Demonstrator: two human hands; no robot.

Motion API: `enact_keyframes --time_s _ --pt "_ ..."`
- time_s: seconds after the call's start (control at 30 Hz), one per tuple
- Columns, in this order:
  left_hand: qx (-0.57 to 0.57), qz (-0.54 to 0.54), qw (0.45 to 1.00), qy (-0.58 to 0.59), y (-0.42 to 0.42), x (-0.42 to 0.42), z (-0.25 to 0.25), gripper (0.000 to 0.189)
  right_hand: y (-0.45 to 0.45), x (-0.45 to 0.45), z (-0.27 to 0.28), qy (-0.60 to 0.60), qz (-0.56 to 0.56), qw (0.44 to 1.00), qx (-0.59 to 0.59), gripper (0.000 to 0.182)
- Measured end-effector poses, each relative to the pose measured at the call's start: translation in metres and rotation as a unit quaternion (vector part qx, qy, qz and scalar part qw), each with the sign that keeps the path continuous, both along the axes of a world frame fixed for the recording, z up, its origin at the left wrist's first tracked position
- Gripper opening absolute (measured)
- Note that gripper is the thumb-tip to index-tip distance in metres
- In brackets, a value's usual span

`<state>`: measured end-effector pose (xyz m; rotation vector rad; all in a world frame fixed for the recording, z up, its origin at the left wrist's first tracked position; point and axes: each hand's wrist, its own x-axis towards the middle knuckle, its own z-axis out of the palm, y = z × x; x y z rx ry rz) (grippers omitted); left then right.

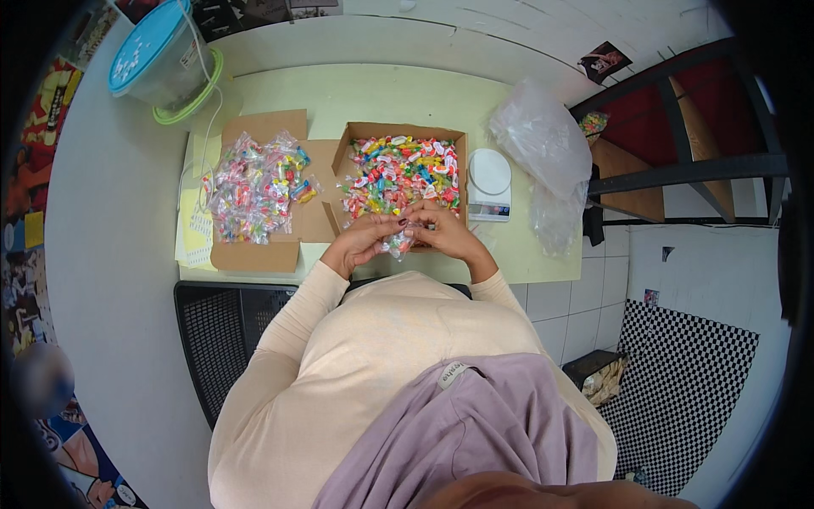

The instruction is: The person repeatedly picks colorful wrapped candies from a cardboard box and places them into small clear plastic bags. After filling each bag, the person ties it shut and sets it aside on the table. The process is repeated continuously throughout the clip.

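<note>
Between my hands is a small clear plastic bag (398, 244) with several wrapped candies inside. My left hand (364, 242) grips its upper left side, and my right hand (443, 232) pinches the top from the right. The fingers of both hands meet at the bag's mouth, so whether it is closed is hidden. Just beyond them, a cardboard box (463, 172) holds loose candies (407, 168) in red, white, yellow, green and blue wrappers. Its opened lid (321, 191) lies flat to the left, bearing a heap of filled clear bags (257, 191).
A white kitchen scale (489, 175) stands right of the box, with large clear plastic bags (537, 143) beyond it. Clear tubs, one with a blue lid (143, 48), stand at the back left near a white cable (213, 79). Printed sheets (198, 238) lie at the table's left edge.
</note>
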<state>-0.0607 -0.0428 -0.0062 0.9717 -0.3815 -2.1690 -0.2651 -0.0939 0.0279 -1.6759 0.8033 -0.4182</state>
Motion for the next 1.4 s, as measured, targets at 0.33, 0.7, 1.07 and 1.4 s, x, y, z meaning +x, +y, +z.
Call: enact_keyframes --time_s 0.33,0.7,1.07,1.4 --pt "-0.021 0.022 0.996 -0.087 -0.008 -0.009 0.007 0.023 -0.001 -0.01 -0.016 0.027 -0.136 0.99 0.009 0.023" --pt "-0.102 0.071 0.975 -0.183 -0.009 -0.013 -0.006 0.015 0.006 -0.004 -0.026 -0.079 -0.195 0.974 0.09 0.026" --pt "-0.166 0.095 0.961 -0.198 -0.007 -0.018 0.005 0.013 0.008 -0.005 -0.027 -0.049 -0.205 0.978 0.003 0.029" --pt "-0.211 0.062 0.942 -0.254 -0.001 -0.023 0.003 0.014 0.018 -0.003 -0.024 -0.078 -0.2 0.976 0.047 0.032"
